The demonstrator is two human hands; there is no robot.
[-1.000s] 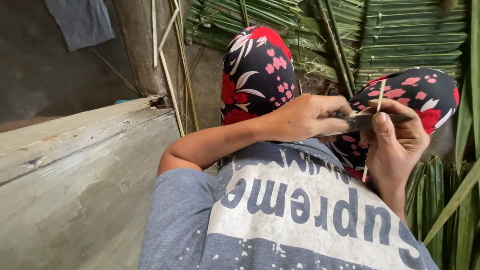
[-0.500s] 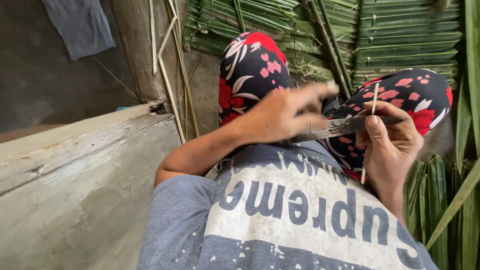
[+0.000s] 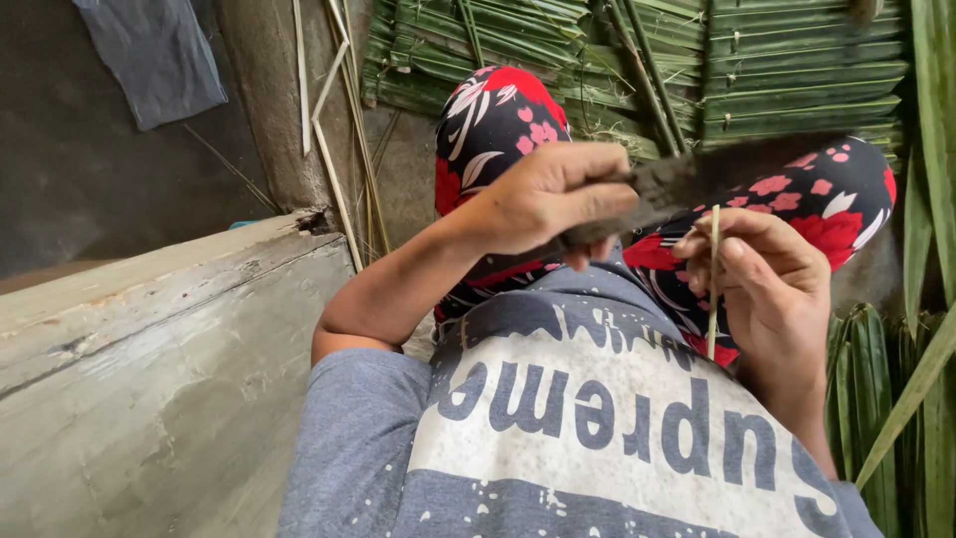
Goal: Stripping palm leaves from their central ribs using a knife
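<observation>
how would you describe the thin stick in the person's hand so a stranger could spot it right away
Start at the two knees in dark trousers with red and white flowers, then drop to the right hand just below the right knee. The thin pale stick stands nearly upright between its fingers. Unlike the similar pale sticks leaning on the wall at upper left, it is short and hand-held, just below the dark knife blade in the left hand.

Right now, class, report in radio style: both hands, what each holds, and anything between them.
Left hand closed on knife, blade blurred. Right hand pinching thin stick, upright. Nothing between them; knees in flowered cloth behind.
</observation>
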